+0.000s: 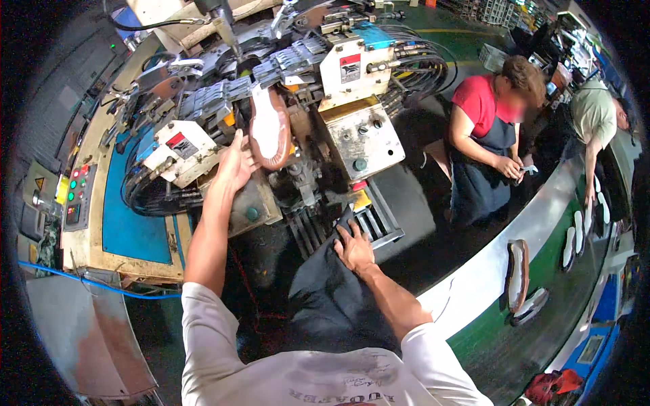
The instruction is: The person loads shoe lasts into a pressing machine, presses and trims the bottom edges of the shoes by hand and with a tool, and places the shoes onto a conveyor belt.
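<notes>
A brown shoe upper with a white insole (pixel 269 125) facing up sits in the shoe-making machine (pixel 291 68), its far end between the metal clamp plates. My left hand (pixel 236 162) is beside the near left edge of the shoe, fingers stretched and apart. Whether the fingertips touch the shoe, I cannot tell. My right hand (pixel 353 249) lies spread on the dark apron (pixel 325 291) over my knee, holding nothing. Between my arms, a metal post (pixel 305 181) stands below the shoe.
A control box with knobs (pixel 362 139) is right of the shoe; a button panel (pixel 78 196) stands far left. A green conveyor (pixel 487 345) at the right carries several shoe pieces, including a brown one (pixel 518 274). A co-worker in red (pixel 484 122) sits nearby; another person reaches over the conveyor.
</notes>
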Motion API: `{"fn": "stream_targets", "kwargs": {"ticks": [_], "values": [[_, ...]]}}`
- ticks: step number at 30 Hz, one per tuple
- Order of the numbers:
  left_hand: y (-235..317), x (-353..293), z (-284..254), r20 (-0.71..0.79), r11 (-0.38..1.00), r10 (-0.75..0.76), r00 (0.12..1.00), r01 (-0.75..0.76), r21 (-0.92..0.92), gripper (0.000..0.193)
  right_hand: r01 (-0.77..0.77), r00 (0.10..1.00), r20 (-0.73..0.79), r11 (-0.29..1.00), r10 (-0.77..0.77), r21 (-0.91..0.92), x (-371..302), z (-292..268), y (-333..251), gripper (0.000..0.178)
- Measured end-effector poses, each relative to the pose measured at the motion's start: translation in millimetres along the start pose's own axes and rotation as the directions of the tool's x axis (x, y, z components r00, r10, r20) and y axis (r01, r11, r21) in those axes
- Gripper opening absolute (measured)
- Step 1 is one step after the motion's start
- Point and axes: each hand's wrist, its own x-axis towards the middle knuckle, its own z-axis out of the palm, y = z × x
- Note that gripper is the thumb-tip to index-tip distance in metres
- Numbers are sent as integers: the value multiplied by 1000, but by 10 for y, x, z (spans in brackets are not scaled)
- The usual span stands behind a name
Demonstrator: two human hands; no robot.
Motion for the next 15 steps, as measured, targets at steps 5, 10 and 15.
{"fn": "stream_targets", "kwargs": {"ticks": [5, 10, 15], "values": [[-42, 208, 484, 41, 984, 14, 999, -6, -179, 56, -10, 1000, -22, 1000, 11, 26, -17, -41, 14, 57], [-201, 16, 481, 34, 980, 81, 996, -73, -184, 50, 121, 979, -161, 993, -122, -19, -54, -39, 37, 52], [-217, -644, 453, 125, 965, 262, 957, -259, -36, 47, 153, 986, -162, 644, -46, 750, 64, -783, -554, 56]]}}
